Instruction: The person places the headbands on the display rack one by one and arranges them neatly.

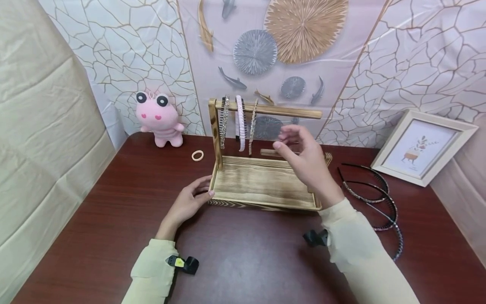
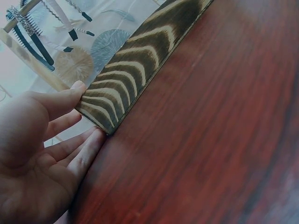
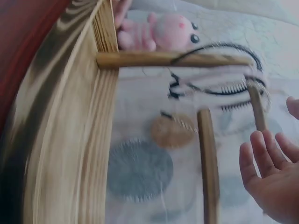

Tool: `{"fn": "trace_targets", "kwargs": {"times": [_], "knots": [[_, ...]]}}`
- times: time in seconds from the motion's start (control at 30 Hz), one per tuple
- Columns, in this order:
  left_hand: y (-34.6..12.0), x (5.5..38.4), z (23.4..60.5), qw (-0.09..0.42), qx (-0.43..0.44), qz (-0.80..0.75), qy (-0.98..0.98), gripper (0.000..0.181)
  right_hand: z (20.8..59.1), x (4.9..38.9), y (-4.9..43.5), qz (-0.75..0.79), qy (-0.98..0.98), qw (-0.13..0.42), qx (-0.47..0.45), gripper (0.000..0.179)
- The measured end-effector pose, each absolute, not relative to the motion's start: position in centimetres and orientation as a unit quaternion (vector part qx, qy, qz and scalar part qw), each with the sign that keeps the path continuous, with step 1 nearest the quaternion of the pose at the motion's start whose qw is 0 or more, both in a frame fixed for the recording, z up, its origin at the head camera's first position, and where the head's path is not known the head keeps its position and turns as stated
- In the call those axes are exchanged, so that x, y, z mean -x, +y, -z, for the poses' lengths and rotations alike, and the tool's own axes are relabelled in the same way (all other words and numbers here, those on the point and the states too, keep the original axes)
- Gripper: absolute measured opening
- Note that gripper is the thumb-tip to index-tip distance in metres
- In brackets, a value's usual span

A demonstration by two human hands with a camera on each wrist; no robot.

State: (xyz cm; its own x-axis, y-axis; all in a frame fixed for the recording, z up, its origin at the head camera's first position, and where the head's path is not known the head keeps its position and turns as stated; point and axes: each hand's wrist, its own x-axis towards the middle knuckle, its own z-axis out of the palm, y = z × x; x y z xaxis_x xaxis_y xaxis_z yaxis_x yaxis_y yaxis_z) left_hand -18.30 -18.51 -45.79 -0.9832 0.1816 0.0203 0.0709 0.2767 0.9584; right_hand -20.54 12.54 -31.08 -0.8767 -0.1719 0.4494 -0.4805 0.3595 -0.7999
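Note:
My left hand [image 1: 188,200] holds the left front corner of a wooden stand [image 1: 262,205], a shallow tray with a post at its left end. In the left wrist view the thumb lies at the rim and the fingertips at the bottom corner. From the stand's upper rail [image 1: 292,111] hang three headbands: a glittery one [image 1: 225,122], a pale pink one [image 1: 240,122] and a thin braided one [image 1: 253,126]. Right of these, my right hand [image 1: 305,158] is raised over the tray with loosely bent fingers and nothing in it. Its fingertips overlap the rail's end in the right wrist view.
Three more headbands [image 1: 396,211] lie overlapping on the table at right, in front of a picture frame [image 1: 387,169]. A pink plush toy [image 1: 161,116] sits at back left, with a small pale ring [image 1: 198,160] near it. Behind the table hangs a patterned cloth [image 1: 152,42].

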Motion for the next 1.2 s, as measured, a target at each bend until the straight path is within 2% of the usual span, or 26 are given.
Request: {"fn": "trace_targets", "kwargs": {"times": [0.3,0.47,0.67,0.87,1.07,1.2], "knots": [[-18.5,18.4,45.9,0.042,-0.084,-0.589,0.803,0.054,32.0,18.0,20.2,-0.48,-0.835,0.207,-0.17,0.028],[-18.5,18.3,45.9,0.043,-0.084,-0.593,0.799,0.054,33.7,16.1,25.4,-0.426,-0.868,0.211,-0.14,0.026],[-18.6,18.4,45.8,0.044,-0.083,-0.598,0.796,0.055,36.1,13.5,31.0,-0.351,-0.914,0.18,-0.096,0.028],[-18.7,18.5,45.6,0.045,-0.077,-0.596,0.798,0.054,38.7,11.6,35.7,-0.285,-0.943,0.142,-0.094,0.029],[-18.6,18.5,45.6,0.046,-0.079,-0.597,0.797,0.053,41.0,10.2,38.3,-0.258,-0.953,0.119,-0.102,0.023],[-18.6,18.6,45.8,0.046,-0.079,-0.598,0.796,0.053,42.1,10.0,39.3,-0.273,-0.945,0.115,-0.138,0.022]]}}
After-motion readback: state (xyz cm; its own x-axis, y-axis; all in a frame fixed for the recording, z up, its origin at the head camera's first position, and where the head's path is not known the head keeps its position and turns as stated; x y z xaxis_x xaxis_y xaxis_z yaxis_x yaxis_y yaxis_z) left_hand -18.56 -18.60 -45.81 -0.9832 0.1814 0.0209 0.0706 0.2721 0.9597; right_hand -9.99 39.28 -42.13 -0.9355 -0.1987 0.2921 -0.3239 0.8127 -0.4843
